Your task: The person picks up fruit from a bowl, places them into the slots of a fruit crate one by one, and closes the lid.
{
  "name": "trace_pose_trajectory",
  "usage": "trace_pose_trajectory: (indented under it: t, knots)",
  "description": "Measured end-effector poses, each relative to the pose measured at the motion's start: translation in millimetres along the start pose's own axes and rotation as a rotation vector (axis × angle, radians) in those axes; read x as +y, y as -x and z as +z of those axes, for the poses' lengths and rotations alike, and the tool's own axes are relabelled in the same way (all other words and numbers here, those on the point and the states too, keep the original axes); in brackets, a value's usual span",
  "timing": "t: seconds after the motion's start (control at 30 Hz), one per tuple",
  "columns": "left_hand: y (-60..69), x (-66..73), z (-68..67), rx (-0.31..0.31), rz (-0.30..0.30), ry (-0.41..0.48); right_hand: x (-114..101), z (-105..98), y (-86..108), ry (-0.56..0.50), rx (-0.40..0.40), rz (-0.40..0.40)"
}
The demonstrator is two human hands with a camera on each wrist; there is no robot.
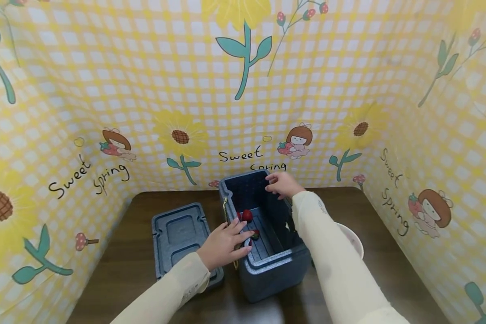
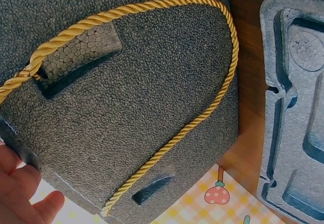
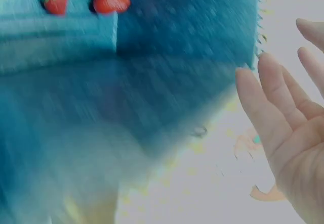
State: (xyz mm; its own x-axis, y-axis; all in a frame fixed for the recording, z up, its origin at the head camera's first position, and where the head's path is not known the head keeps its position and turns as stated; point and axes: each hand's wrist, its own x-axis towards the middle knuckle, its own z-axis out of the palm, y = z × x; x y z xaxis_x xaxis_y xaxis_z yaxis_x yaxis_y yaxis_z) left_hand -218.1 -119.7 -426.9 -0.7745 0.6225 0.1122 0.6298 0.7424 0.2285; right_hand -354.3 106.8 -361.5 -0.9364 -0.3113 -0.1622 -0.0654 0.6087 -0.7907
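Note:
A dark blue foam box (image 1: 273, 274) stands uncovered, and several red strawberries (image 1: 247, 215) lie on its floor, also visible in the right wrist view (image 3: 111, 0). The left hand (image 1: 224, 243) rests over the box's left rim with fingers spread, no object in its grasp; its fingertips show at the rim in the left wrist view (image 2: 25, 188). Above the right rim near the far corner is the right hand (image 1: 283, 184), its fingers relaxed and apart, holding nothing (image 3: 288, 118). A gold rope (image 2: 230, 72) runs along the box's outer left side.
The foam lid (image 1: 180, 234) lies on the brown table (image 1: 133, 252) to the left of the box. A white round dish (image 1: 354, 238) is partly hidden behind the right sleeve. Yellow checked cloth (image 1: 243, 121) surrounds the table at the back and sides.

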Motion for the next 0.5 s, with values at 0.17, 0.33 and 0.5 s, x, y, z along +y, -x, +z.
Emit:
trace_pose_trajectory:
  t: [0.17, 0.33, 0.5]
  knots:
    - [0.1, -0.8, 1.0, 0.001, 0.003, 0.004, 2, -29, 12.1, 0.032, -0.037, -0.018]
    - [0.6, -2.1, 1.0, -0.003, 0.002, 0.013, 11, -43, 20.9, 0.083, -0.033, -0.052]
    - [0.6, -1.1, 0.7, -0.005, 0.006, 0.017, 25, -48, 32.7, 0.112, -0.009, -0.081]
